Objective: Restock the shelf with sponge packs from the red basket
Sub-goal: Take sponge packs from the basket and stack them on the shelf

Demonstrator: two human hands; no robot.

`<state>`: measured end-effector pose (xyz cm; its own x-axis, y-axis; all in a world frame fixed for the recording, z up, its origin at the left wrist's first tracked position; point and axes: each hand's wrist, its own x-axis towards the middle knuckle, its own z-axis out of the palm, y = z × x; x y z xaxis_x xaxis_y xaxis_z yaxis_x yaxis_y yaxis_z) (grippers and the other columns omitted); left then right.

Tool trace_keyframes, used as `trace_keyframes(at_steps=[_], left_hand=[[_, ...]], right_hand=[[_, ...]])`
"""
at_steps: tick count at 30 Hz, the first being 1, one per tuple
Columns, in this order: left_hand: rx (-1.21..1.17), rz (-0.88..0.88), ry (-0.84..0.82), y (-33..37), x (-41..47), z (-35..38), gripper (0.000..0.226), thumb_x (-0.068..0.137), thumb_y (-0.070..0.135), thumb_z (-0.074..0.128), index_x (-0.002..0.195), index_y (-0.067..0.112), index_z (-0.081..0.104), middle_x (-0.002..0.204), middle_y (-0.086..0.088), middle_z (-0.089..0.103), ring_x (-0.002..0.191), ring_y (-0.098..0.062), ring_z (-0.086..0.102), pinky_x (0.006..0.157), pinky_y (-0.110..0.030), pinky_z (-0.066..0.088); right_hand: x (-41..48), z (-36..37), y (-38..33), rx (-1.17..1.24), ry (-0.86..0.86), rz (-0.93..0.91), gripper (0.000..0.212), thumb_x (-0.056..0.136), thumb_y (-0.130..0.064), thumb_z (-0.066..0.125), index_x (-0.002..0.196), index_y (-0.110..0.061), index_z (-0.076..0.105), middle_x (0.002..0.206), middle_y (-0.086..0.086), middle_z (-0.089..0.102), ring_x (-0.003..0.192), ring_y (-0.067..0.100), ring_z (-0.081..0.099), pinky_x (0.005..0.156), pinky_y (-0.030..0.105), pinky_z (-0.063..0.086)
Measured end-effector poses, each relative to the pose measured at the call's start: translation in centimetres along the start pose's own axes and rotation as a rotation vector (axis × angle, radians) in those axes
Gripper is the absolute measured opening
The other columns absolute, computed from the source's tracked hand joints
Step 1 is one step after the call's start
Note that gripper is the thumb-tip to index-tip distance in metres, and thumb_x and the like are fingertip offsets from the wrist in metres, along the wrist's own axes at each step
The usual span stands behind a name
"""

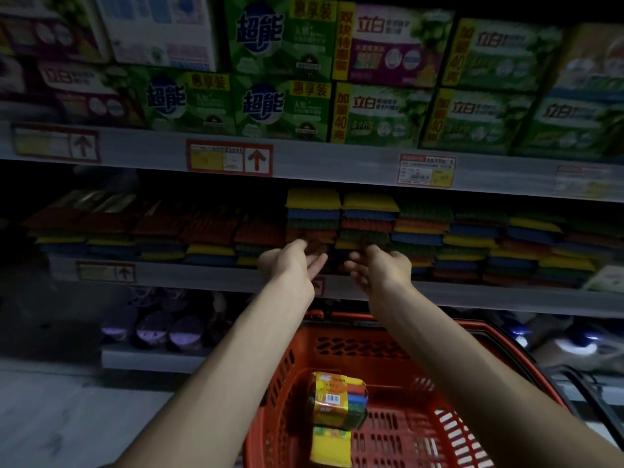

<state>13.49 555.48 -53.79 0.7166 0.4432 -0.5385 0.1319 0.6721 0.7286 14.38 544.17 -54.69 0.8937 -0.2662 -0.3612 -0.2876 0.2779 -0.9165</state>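
Head view: what's left?
— Two sponge packs in the red basket, one overlapping the other.
— Hands?
— Straight above the basket, left hand and right hand loosely spread at the shelf stacks, apparently empty.
— Advice?
— I'd grip the upper one by its sides and lay it flat on a low stack.
— Looks?
— Shiny wrap, yellow label, barcode, coloured sponges.

Left arm and right arm are extended forward, converging, with the forearms bare. Left hand and right hand are held side by side, near but apart, palms turned toward each other. Fingers are seen loosely extended and slightly curled.
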Motion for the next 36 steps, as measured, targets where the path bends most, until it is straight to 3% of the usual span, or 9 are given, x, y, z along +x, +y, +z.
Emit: trace_keyframes(at_steps=[5,10,12,16,19,23,26,31,36], left_hand=[[0.028,-0.004,-0.001,0.2,-0.2,-0.1,0.008,0.097,-0.004,0.063,0.102,0.0,0.058,0.108,-0.022,0.065,0.082,-0.031,0.073,0.062,-0.035,0.065],[0.044,0.002,-0.009,0.2,-0.3,-0.2,0.015,0.098,-0.003,0.062,0.089,0.005,0.053,0.109,-0.022,0.064,0.078,-0.029,0.073,0.065,-0.036,0.065],[0.052,0.015,-0.023,0.2,-0.4,-0.1,0.008,0.098,-0.002,0.061,0.099,0.002,0.054,0.116,-0.023,0.064,0.076,-0.029,0.074,0.063,-0.035,0.065],[0.076,0.032,-0.06,0.2,-0.6,-0.5,0.033,0.098,0.0,0.062,0.128,-0.001,0.051,0.116,-0.024,0.065,0.069,-0.029,0.078,0.059,-0.034,0.064],[0.126,0.038,-0.122,0.2,-1.5,-1.0,0.028,0.097,0.002,0.066,0.123,-0.006,0.058,0.103,-0.023,0.072,0.073,-0.029,0.079,0.058,-0.032,0.064],[0.27,0.071,-0.209,0.0,-3.1,-2.1,0.016,0.094,0.007,0.073,0.107,-0.001,0.07,0.098,-0.018,0.078,0.082,-0.027,0.079,0.072,-0.033,0.065],[0.372,0.071,-0.287,-0.4,-4.6,-3.4,0.013,0.092,0.012,0.076,0.104,0.006,0.074,0.095,-0.013,0.08,0.085,-0.023,0.079,0.082,-0.035,0.064],[0.648,0.117,-0.432,-1.3,-8.0,-5.2,0.013,0.094,0.021,0.074,0.105,0.017,0.078,0.096,-0.001,0.081,0.091,-0.013,0.078,0.091,-0.034,0.06],[0.94,0.282,-0.51,-2.4,-11.3,-8.0,0.01,0.092,0.029,0.076,0.1,0.025,0.079,0.094,0.003,0.08,0.09,-0.009,0.075,0.084,-0.03,0.058]], right_hand=[[0.6,-0.4,0.0,0.008,-0.005,0.003,0.036,0.107,-0.013,0.05,0.139,0.003,0.049,0.085,0.008,0.073,0.067,0.017,0.072,0.058,0.025,0.056],[0.7,-0.5,-0.1,-0.018,0.014,0.011,0.012,0.105,-0.013,0.055,0.105,-0.004,0.062,0.078,0.007,0.072,0.061,0.016,0.068,0.055,0.024,0.052],[0.8,-0.7,-0.1,-0.031,0.022,0.007,0.015,0.105,-0.013,0.056,0.105,-0.002,0.066,0.075,0.006,0.073,0.059,0.014,0.067,0.053,0.022,0.051],[0.6,-1.6,-0.2,-0.044,-0.038,0.0,0.028,0.103,-0.014,0.059,0.125,0.003,0.06,0.076,0.006,0.075,0.061,0.015,0.069,0.047,0.02,0.051],[0.1,-2.7,-0.3,-0.058,-0.115,-0.024,0.048,0.101,-0.015,0.065,0.141,0.006,0.048,0.073,0.007,0.076,0.056,0.013,0.069,0.044,0.018,0.048],[-1.0,-4.9,-0.8,-0.141,-0.215,-0.069,0.03,0.096,-0.019,0.072,0.111,0.007,0.068,0.072,0.009,0.07,0.046,0.008,0.056,0.045,0.02,0.042],[-2.4,-7.1,-1.6,-0.242,-0.296,-0.137,0.023,0.095,-0.021,0.073,0.1,0.001,0.071,0.072,0.007,0.065,0.054,0.011,0.054,0.054,0.023,0.044],[-5.6,-11.4,-3.0,-0.623,-0.477,-0.269,0.025,0.092,-0.03,0.075,0.11,-0.012,0.071,0.093,0.005,0.075,0.079,0.017,0.073,0.076,0.031,0.059],[-8.6,-16.5,-2.9,-0.958,-0.59,-0.368,0.038,0.087,-0.042,0.077,0.12,-0.026,0.066,0.106,-0.005,0.074,0.095,0.006,0.071,0.085,0.029,0.062]])
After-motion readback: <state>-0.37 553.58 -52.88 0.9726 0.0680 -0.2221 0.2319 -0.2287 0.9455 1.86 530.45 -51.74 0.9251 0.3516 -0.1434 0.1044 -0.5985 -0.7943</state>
